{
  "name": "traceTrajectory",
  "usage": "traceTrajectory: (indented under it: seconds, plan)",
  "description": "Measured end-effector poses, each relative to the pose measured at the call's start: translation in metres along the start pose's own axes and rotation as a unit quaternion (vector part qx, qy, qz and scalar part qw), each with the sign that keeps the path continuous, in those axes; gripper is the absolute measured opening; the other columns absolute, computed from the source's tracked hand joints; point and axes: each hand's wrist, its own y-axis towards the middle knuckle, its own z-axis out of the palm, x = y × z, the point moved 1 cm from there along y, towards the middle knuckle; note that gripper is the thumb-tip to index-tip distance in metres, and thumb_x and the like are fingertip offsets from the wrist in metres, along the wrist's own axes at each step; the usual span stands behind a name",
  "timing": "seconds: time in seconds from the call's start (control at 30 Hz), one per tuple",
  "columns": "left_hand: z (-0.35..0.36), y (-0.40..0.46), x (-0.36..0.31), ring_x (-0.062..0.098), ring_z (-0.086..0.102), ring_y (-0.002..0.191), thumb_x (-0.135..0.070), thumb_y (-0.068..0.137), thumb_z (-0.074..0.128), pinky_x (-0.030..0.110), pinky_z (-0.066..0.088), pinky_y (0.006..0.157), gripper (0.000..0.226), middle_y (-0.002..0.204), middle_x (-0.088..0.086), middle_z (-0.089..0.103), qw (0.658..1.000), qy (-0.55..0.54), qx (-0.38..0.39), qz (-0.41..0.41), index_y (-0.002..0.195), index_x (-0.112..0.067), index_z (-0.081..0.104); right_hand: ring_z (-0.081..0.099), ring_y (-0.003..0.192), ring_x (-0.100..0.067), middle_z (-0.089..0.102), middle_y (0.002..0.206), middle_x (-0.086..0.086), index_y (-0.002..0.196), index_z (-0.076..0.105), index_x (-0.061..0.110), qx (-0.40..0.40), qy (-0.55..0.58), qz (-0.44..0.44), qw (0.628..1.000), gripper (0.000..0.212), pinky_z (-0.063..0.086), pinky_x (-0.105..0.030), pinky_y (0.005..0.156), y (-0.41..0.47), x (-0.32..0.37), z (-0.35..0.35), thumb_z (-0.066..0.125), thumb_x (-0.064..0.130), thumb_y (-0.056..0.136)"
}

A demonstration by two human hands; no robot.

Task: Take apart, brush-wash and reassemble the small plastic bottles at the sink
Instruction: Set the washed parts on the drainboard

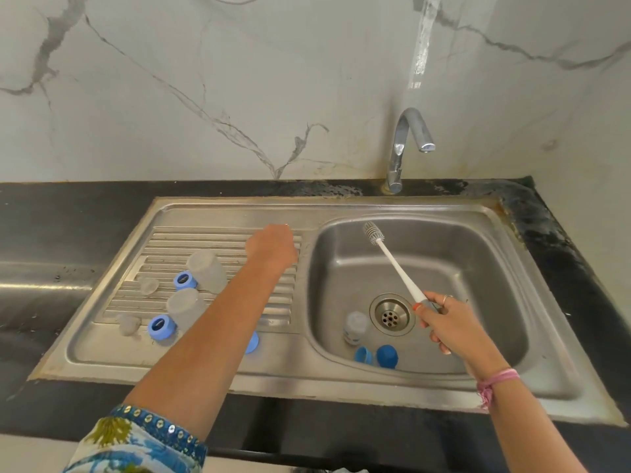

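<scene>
Backdrop: marbled grey-veined wall fills the upper half of the frame, with a black desk (68,213) running beneath it and a steel sink (341,380) set into that desk
Tap: chrome tap (408,145) stands at upper right of centre, its spout curving over the basin
Left hand: my left hand (273,247) reaches over the ribbed drainboard (218,240) at mid-frame, seen from the back; fingers curl under and out of sight, so I cannot tell whether it holds anything
Right hand: my right hand (450,322), lower right, grips the end of the white bottle brush (392,264), whose bristled head points up-left above the basin
Wrist: pink thread band (495,380) tied round my right wrist, ring on one finger
Drainboard, left of centre: two clear bottle bodies, upturned, one (206,271) higher and one (186,307) lower, both left of my forearm
Rings: blue screw ring (185,280) just beside the upper body, another blue ring (162,327) beside the lower one, a third blue piece (252,342) half hidden by my forearm
Small clear parts: two pale pieces (149,285) and (128,324) at the drainboard's left side, too blurred to name
Basin, lower centre-right: one small bottle (355,327) lies left of the drain (391,314), with a blue cap (387,356) and a smaller blue part (363,355) near the front wall
Sleeve: patterned blue sleeve (136,442) with sequins at the bottom left
</scene>
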Motion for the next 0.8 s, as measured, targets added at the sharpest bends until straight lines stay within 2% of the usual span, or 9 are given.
traceTrajectory:
  seconds: [0.1,0.17,0.2,0.27,0.37,0.47,0.6,0.73,0.8]
  plan:
    - [0.013,-0.011,-0.037,0.029,0.063,0.104,-0.025,0.09,0.06,0.034,0.05,0.084,0.025,0.11,0.009,0.067,0.985,-0.147,-0.022,0.091,0.112,-0.013,0.066,0.048,0.055,-0.014,0.058,0.074,-0.004,0.109,0.057,0.03,-0.005,-0.107,-0.024,0.994,0.016,0.038,-0.025,0.047,0.002,-0.006,-0.017,0.056,0.021,0.095]
    - [0.027,-0.023,-0.066,0.021,0.065,0.1,-0.023,0.088,0.064,0.028,0.047,0.089,0.023,0.106,0.005,0.07,0.954,-0.263,-0.005,0.144,0.109,-0.014,0.069,0.048,0.056,-0.014,0.058,0.074,-0.004,0.107,0.058,0.027,0.004,-0.114,-0.016,0.993,0.014,0.039,-0.026,0.05,0.001,-0.013,-0.031,0.055,0.02,0.096]
    - [0.039,-0.028,-0.081,0.02,0.063,0.103,-0.023,0.088,0.065,0.025,0.043,0.092,0.024,0.109,0.005,0.069,0.947,-0.273,0.006,0.167,0.11,-0.014,0.069,0.047,0.056,-0.014,0.057,0.075,-0.005,0.11,0.059,0.025,0.015,-0.103,-0.002,0.995,0.016,0.038,-0.026,0.049,0.0,-0.018,-0.037,0.055,0.019,0.096]
    - [0.069,-0.032,-0.105,0.021,0.057,0.114,-0.023,0.088,0.065,0.028,0.041,0.099,0.027,0.119,0.005,0.064,0.955,-0.227,0.038,0.189,0.115,-0.015,0.067,0.054,0.064,-0.016,0.06,0.083,-0.002,0.121,0.059,0.026,0.008,-0.168,0.006,0.986,0.025,0.042,-0.027,0.056,0.004,-0.03,-0.05,0.055,0.025,0.096]
    - [0.114,-0.034,-0.136,0.027,0.061,0.107,-0.022,0.087,0.065,0.037,0.05,0.092,0.021,0.113,0.009,0.065,0.96,-0.185,0.141,0.153,0.106,-0.012,0.066,0.06,0.083,-0.02,0.061,0.096,0.003,0.131,0.056,0.025,-0.005,-0.287,0.019,0.958,0.038,0.048,-0.03,0.073,0.012,-0.049,-0.072,0.055,0.033,0.095]
    - [0.145,-0.036,-0.148,0.029,0.061,0.108,-0.014,0.089,0.058,0.039,0.051,0.092,0.028,0.118,0.011,0.064,0.965,-0.098,0.195,0.143,0.116,-0.01,0.063,0.059,0.08,-0.017,0.06,0.094,0.004,0.132,0.057,0.024,0.012,-0.268,0.011,0.963,0.037,0.046,-0.027,0.07,0.016,-0.056,-0.088,0.055,0.029,0.095]
    - [0.166,-0.033,-0.148,0.027,0.058,0.114,-0.012,0.09,0.057,0.036,0.048,0.097,0.035,0.126,0.009,0.06,0.958,-0.025,0.25,0.137,0.125,-0.011,0.06,0.06,0.081,-0.022,0.059,0.087,0.002,0.127,0.06,0.02,0.015,-0.268,0.001,0.963,0.032,0.048,-0.032,0.071,0.026,-0.059,-0.1,0.056,0.024,0.096]
    - [0.177,-0.031,-0.153,0.021,0.054,0.121,-0.021,0.091,0.063,0.031,0.042,0.103,0.04,0.133,0.002,0.057,0.944,0.029,0.278,0.178,0.131,-0.021,0.056,0.061,0.08,-0.023,0.062,0.089,0.0,0.124,0.062,0.019,0.024,-0.269,-0.006,0.963,0.03,0.05,-0.034,0.073,0.044,-0.063,-0.103,0.057,0.025,0.095]
    - [0.184,-0.033,-0.157,0.024,0.053,0.123,-0.018,0.092,0.062,0.03,0.042,0.102,0.044,0.136,0.008,0.052,0.94,0.046,0.278,0.191,0.135,-0.015,0.051,0.061,0.08,-0.021,0.062,0.091,0.003,0.127,0.06,0.021,0.032,-0.26,-0.009,0.965,0.033,0.049,-0.032,0.073,0.053,-0.066,-0.101,0.057,0.027,0.095]
